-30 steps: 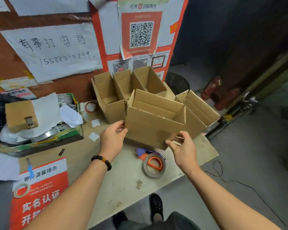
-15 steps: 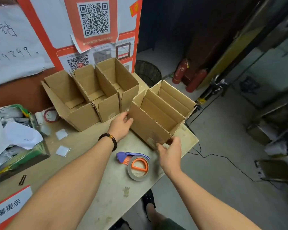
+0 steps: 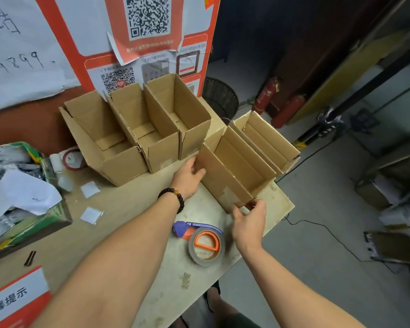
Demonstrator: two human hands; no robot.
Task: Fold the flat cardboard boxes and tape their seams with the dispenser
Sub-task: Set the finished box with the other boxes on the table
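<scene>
— Head view: your table (image 3: 128, 233) holds five folded boxes. The newest box (image 3: 227, 176) sits at the right edge; your left hand (image 3: 187, 177) grips its far corner, and your right hand (image 3: 249, 221) pinches the near corner.

— How do I seat it well?

— Slide it flush against its neighbour (image 3: 265, 136), upright, before letting go. One tape dispenser (image 3: 202, 242) lies just beside your right wrist.

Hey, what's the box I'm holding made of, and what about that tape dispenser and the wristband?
The box looks like brown corrugated cardboard, matte; the fluted layer shows along its cut edges. The tape dispenser seems to be glossy moulded plastic, purple and orange, with a roll of brownish tape. The wristband is a string of dark round beads, possibly wood or stone.
</scene>
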